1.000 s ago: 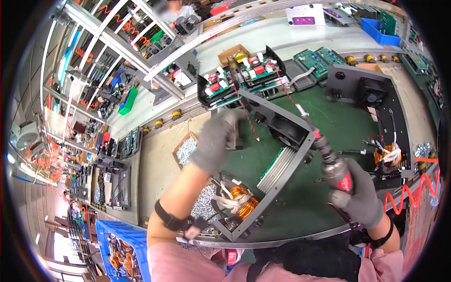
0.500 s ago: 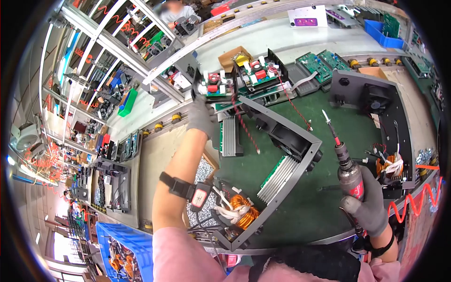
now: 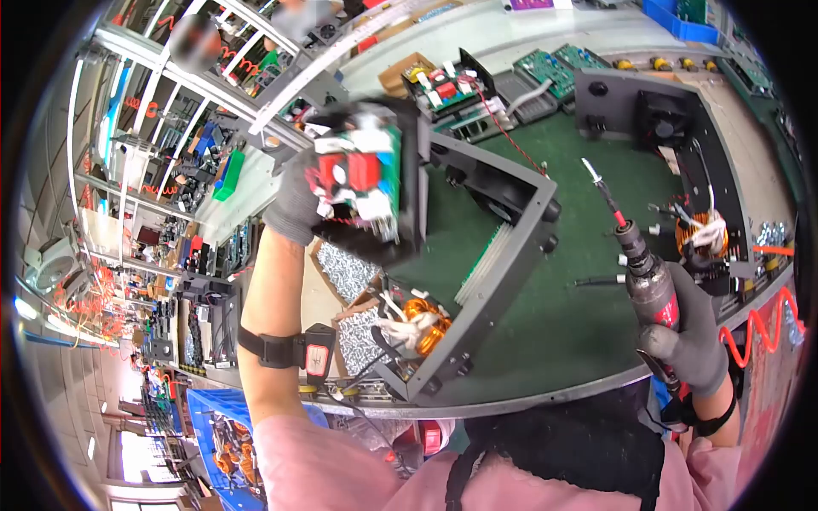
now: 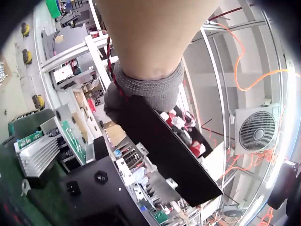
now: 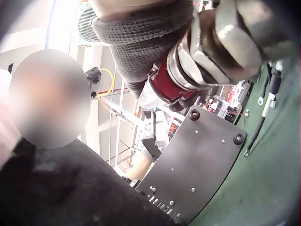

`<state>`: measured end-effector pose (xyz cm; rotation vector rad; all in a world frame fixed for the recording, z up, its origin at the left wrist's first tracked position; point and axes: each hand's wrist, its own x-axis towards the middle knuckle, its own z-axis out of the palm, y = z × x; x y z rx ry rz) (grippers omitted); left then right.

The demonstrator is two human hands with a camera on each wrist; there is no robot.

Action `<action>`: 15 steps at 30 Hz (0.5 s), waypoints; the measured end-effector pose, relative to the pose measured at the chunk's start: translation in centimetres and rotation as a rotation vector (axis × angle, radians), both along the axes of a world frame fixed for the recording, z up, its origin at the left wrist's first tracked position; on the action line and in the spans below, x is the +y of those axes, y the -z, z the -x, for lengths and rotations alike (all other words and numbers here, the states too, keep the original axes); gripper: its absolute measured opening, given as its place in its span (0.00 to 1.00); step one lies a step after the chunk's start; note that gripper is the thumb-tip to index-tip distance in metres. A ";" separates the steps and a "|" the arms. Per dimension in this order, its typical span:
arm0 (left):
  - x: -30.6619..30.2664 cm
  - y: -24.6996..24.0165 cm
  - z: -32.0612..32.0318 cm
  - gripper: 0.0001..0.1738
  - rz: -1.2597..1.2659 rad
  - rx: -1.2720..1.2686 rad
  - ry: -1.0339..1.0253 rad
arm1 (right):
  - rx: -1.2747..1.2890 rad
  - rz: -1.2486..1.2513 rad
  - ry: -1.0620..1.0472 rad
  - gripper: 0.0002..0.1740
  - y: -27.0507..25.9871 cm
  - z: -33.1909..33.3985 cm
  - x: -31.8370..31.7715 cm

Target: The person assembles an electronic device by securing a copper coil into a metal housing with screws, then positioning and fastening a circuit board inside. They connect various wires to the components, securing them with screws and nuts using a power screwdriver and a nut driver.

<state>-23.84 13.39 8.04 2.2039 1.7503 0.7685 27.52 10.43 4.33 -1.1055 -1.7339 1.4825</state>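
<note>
My gloved left hand (image 3: 294,200) grips a circuit board module (image 3: 366,175) by its left side, up off the bench. Red and white parts show on the module, and its black side plate (image 4: 164,150) fills the middle of the left wrist view. The module overlaps the left end of an angled dark metal chassis (image 3: 492,294), which bears a fan and a copper coil (image 3: 433,332). In my gloved right hand (image 3: 694,332) is a power screwdriver (image 3: 652,285), its bit pointing up and away over the green mat (image 3: 588,315).
A second chassis (image 3: 609,106) with a fan stands at the right. Boxes of screws (image 3: 345,272) lie front left. Another board module (image 3: 447,92) and green circuit boards (image 3: 554,72) sit at the back. A red coiled hose (image 3: 771,336) hangs right; a blue crate (image 3: 200,409) is below left.
My left hand reached to the back-left board module, took hold of it and lifted it toward me. The screwdriver in my right hand moved right, away from the near chassis.
</note>
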 end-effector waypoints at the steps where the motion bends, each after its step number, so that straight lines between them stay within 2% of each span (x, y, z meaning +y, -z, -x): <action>1: 0.2 0.4 -0.8 0.23 0.156 -0.172 0.089 | -0.008 0.002 -0.039 0.39 0.2 -0.5 0.0; 3: 0.2 2.0 -3.3 0.23 0.160 0.363 0.157 | -0.012 0.016 -0.065 0.40 0.6 -1.3 -0.2; 5: 0.5 3.6 -4.9 0.25 0.057 0.893 0.337 | -0.056 0.039 -0.137 0.45 1.0 -2.1 -0.4; 6: 1.0 4.3 -5.4 0.28 0.244 1.019 0.340 | -0.090 0.012 -0.163 0.48 1.5 -2.7 -0.3; 7: 1.2 4.9 -5.8 0.28 0.247 1.019 0.359 | -0.089 0.025 -0.149 0.48 1.9 -3.0 -0.3; 9: 1.3 5.7 -7.1 0.30 0.337 1.204 0.375 | -0.132 -0.010 -0.227 0.51 2.8 -3.6 -0.2; 10: 1.4 6.1 -7.4 0.30 0.338 1.206 0.398 | -0.235 -0.132 -0.290 0.54 3.4 -3.9 -0.2; 11: 1.4 6.6 -7.1 0.32 0.330 1.131 0.394 | -0.233 -0.117 -0.274 0.54 3.3 -4.1 -0.2; 13: 1.4 7.2 -6.6 0.35 0.322 0.981 0.384 | -0.396 -0.210 -0.324 0.57 2.7 -3.6 -0.3; 15: 1.6 6.9 -6.6 0.37 0.464 0.952 0.287 | -0.413 -0.207 -0.300 0.54 2.9 -3.1 -0.2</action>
